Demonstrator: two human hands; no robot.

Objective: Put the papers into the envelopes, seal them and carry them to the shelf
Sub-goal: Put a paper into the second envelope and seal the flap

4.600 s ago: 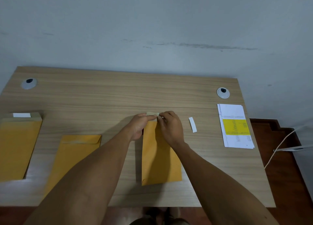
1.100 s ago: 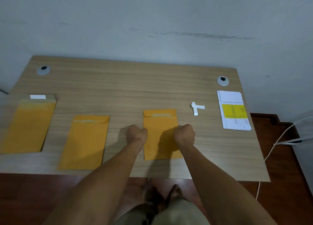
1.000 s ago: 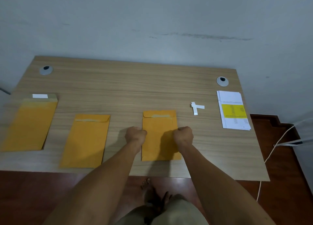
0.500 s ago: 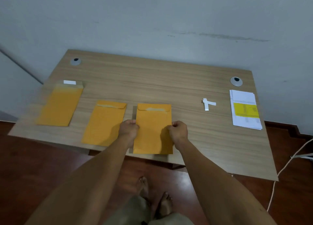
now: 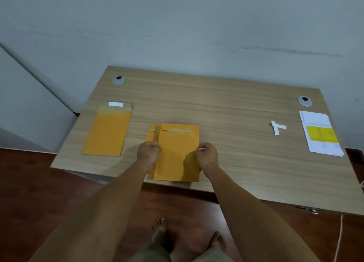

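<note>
Wooden desk [image 5: 216,108] against a grey wall: my left hand [image 5: 148,151] and right hand [image 5: 208,155] pinch the sealed envelope's [image 5: 178,151] side edges, covering most of a second envelope [image 5: 152,134]; a third envelope [image 5: 108,131] lies left, papers [image 5: 320,133] far right

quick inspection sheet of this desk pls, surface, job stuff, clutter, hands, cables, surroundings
surface: wooden desk, with a round cable hole at each back corner.
job's things: held envelope, flap folded down, lying over most of the middle envelope; left envelope lies flat, flap open with a white strip on it; stack of papers at the right edge, yellow block on the top sheet.
clutter: two crossed white strips left of the papers.
grippers: left hand and right hand grip the held envelope by its side edges.
cables: white cord on the floor, far right.
surroundings: grey wall, reddish floor, the person's bare feet below.
</note>
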